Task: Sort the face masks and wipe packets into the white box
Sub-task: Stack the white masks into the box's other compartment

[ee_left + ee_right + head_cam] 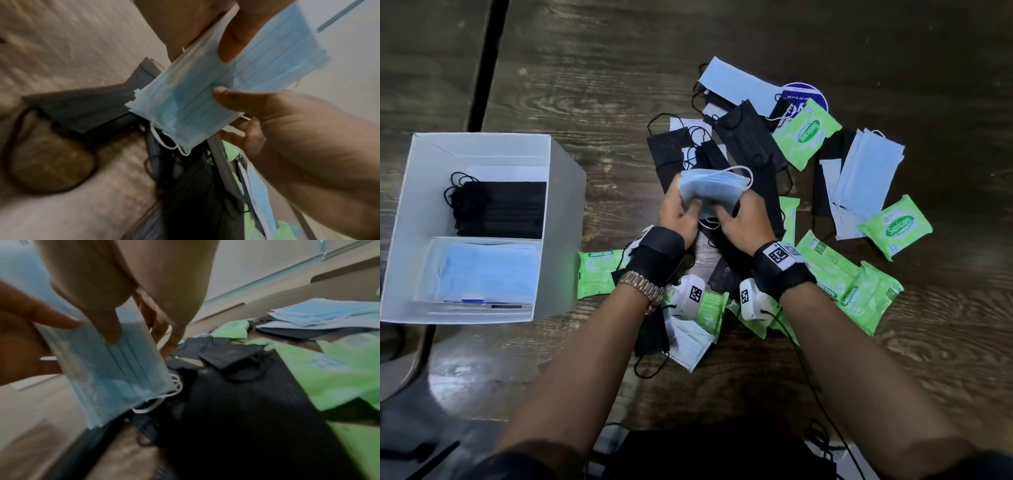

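Observation:
I hold a stack of light blue face masks [710, 188] [205, 100] [115, 373] above the pile in the middle of the table. My left hand [690, 205] [230, 113] grips its left end, thumb on top and fingers underneath. My right hand [726, 212] [139, 337] pinches the other end, and white ear loops hang below. The white box [565, 192] stands to the left, with black masks [500, 209] in its far compartment and blue masks [489, 270] in its near one. Green wipe packets [806, 135] lie among the loose masks.
Loose black masks [743, 137] and blue masks [866, 171] are scattered over the dark wooden table [619, 85], with more green packets [893, 228] at the right and near my wrists. A round purple label [803, 94] lies at the far side of the pile.

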{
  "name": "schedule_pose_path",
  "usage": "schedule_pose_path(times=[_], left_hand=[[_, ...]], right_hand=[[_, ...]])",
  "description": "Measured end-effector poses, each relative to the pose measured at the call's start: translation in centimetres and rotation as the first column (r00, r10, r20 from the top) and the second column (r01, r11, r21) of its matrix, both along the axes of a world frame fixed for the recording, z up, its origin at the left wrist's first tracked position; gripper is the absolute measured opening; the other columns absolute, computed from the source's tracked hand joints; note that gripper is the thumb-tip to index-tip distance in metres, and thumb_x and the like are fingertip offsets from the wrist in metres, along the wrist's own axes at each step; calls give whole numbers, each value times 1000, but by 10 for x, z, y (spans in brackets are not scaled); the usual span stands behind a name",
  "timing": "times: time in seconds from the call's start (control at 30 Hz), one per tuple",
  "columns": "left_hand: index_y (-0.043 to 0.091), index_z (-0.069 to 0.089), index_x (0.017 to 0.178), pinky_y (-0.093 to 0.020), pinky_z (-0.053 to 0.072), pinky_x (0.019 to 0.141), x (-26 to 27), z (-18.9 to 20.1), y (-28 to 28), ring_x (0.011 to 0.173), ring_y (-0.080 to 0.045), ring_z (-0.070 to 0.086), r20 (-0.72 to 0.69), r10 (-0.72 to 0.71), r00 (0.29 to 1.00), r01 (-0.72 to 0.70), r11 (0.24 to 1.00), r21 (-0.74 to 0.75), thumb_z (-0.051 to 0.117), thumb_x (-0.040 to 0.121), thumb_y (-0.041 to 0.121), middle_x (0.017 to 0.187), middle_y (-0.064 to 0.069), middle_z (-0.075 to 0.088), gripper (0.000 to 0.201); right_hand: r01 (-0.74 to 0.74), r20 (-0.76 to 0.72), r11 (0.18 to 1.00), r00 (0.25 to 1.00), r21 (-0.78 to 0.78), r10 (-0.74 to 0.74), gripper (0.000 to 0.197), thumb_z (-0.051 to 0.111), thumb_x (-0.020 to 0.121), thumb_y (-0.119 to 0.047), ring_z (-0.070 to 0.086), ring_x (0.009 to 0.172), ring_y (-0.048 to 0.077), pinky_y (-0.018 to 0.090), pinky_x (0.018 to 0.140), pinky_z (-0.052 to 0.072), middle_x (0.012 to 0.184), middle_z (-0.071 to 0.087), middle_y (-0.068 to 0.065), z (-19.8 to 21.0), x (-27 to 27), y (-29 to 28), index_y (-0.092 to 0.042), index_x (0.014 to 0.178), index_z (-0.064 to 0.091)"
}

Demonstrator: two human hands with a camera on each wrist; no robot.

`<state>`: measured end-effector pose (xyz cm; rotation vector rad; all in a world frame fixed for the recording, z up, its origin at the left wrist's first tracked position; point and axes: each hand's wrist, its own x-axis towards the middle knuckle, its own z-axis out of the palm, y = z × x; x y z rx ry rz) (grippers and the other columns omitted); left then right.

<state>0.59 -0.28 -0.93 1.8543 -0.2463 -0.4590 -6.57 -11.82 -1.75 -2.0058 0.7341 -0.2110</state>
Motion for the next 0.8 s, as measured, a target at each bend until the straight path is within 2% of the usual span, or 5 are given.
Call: schedule_pose_path(times=[0.2, 0.37, 0.57, 0.7, 0.8], left_hand=[[9, 50, 118, -13, 49, 74, 7, 18, 14, 79, 10, 58, 41, -58, 997, 61, 995, -77, 69, 83, 14, 94, 12, 59, 40], [19, 55, 113, -25, 50, 73, 41, 59, 37, 76, -10, 56, 159, -133, 978, 150, 984, -99, 75, 77, 9, 89, 6, 60, 43], [28, 60, 91, -27, 50, 63, 66, 84, 81, 70, -13, 56, 117, 46, 992, -34, 994, -104, 74, 75, 6, 80, 5, 61, 30], [17, 58, 91, -13, 46, 60, 74, 85, 124, 57, 7, 50, 106, 146, 984, -143, 989, -35, 74, 76, 2, 74, 8, 54, 27], [28, 54, 93, -26, 46, 59, 81, 83, 164, 58, -7, 48, 110, 139, 984, -147, 986, 72, 74, 71, 12, 76, -2, 52, 34]], right_hand=[[-159, -56, 983, 986, -91, 154, 26, 57, 87, -5, 67, 90, 28, 30, 79, 52, 100, 72, 16, 5, -3, -12, -4, 110, 69], [-335, -88, 935, 941, -119, 326, 22, 52, 82, -22, 63, 77, 31, 38, 72, 55, 80, 66, 12, 32, 9, -17, -8, 93, 65], [-271, 23, 935, 962, 230, 273, 28, 85, 76, -19, 64, 76, 11, 29, 72, 52, 90, 73, 4, 50, 10, -3, -10, 98, 70], [-138, 154, 884, 985, 446, 76, 30, 80, 77, 0, 68, 92, 23, 47, 89, 56, 104, 72, 18, 53, 15, 30, 0, 103, 66], [-136, 124, 908, 988, 397, 94, 38, 81, 75, -1, 69, 90, 17, 39, 85, 59, 99, 72, 2, 57, 33, 56, -11, 108, 65]])
